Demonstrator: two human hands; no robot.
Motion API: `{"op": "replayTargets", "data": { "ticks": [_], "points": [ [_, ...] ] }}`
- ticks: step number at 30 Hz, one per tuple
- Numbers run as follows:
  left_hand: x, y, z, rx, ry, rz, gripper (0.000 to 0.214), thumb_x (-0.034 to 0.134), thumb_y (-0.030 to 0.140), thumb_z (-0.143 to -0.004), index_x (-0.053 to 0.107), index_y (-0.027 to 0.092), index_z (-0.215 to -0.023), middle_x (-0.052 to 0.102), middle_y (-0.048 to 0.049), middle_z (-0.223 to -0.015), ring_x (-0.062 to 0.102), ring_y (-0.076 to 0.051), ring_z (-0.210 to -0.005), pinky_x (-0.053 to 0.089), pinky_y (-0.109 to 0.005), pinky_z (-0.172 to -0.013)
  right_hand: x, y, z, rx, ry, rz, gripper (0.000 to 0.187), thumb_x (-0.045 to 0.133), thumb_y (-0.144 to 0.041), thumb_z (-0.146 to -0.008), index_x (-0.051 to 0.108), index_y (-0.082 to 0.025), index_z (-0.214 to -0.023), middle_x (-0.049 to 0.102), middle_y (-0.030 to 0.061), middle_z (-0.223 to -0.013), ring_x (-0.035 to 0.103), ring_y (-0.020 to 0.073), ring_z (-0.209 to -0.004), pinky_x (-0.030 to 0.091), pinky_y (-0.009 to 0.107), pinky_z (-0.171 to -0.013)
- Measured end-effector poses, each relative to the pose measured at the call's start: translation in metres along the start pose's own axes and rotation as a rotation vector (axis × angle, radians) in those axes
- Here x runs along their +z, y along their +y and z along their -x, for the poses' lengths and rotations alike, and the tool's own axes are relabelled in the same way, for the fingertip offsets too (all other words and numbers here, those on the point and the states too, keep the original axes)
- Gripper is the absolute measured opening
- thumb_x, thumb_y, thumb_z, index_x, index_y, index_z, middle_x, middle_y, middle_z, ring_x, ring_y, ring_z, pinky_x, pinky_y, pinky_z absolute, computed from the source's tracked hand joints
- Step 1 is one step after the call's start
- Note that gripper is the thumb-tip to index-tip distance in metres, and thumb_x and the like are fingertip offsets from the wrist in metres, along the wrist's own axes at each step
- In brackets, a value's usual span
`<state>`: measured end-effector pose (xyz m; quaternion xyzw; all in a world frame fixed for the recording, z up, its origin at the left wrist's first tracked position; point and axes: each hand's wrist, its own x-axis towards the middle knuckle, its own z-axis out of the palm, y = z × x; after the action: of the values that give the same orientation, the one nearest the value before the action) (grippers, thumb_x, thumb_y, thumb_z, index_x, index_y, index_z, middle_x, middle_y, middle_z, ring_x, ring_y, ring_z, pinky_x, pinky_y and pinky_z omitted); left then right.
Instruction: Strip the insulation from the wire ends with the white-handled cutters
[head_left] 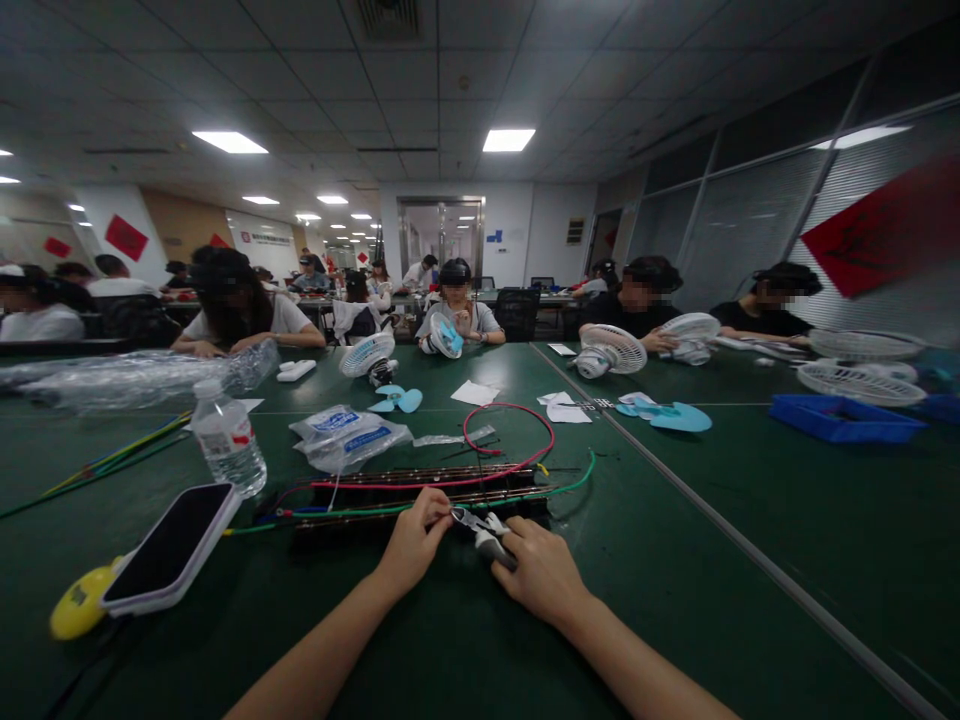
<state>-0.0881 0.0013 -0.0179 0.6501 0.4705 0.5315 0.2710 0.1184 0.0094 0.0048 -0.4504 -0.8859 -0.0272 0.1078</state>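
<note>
My left hand (414, 541) is closed in a pinch on a thin wire beside a long dark terminal strip (420, 492). My right hand (541, 572) grips small pliers (480, 528), whose jaws point left toward my left fingertips. A red wire (517, 436) loops above the strip. A green wire (577, 480) curves off its right end. Both hands rest on the green table (675, 560).
A phone (171, 545) lies at the left on a yellow object (75, 608), with a water bottle (227, 437) behind it. Plastic bags (346, 434), blue fan blades (397, 399), small white fans (611, 350) and a blue tray (844, 418) lie farther off. Several people sit across the table.
</note>
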Motion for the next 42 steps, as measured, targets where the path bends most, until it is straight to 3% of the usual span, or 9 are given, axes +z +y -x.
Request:
{"op": "replayTargets", "data": {
  "ticks": [16,32,42],
  "points": [
    [0.0009,-0.0022,0.0003,-0.019,-0.003,-0.012,0.016,0.053,0.013,-0.080,0.047,0.020,-0.093,0.064,-0.0012,-0.083,0.065,-0.017,-0.083,0.051,-0.030,-0.079,-0.0011,0.0068,-0.0007,-0.103,0.111,0.025,0.019,0.056,-0.030,-0.075,0.061,-0.018,-0.088,0.054,0.0095,-0.107,0.047,0.0227,-0.096,0.037,0.034,-0.082],
    [0.0010,-0.0030,-0.0006,0.017,-0.030,-0.014,0.012,0.053,0.015,-0.082,0.049,0.019,-0.092,0.062,-0.0028,-0.088,0.065,-0.017,-0.086,0.051,-0.031,-0.081,-0.0042,0.0028,0.0013,-0.001,-0.019,0.016,0.021,0.048,-0.033,-0.079,0.063,-0.020,-0.081,0.059,0.0061,-0.093,0.053,0.0177,-0.083,0.038,0.026,-0.069],
    [0.0013,-0.0039,-0.0003,0.021,-0.038,-0.001,0.014,0.051,0.012,-0.081,0.048,0.019,-0.092,0.062,-0.0024,-0.086,0.064,-0.016,-0.085,0.051,-0.031,-0.081,-0.0043,0.0070,0.0022,-0.058,0.049,0.000,0.018,0.052,-0.031,-0.077,0.062,-0.019,-0.086,0.055,0.0075,-0.103,0.049,0.0192,-0.092,0.038,0.029,-0.079]
  ]
}}
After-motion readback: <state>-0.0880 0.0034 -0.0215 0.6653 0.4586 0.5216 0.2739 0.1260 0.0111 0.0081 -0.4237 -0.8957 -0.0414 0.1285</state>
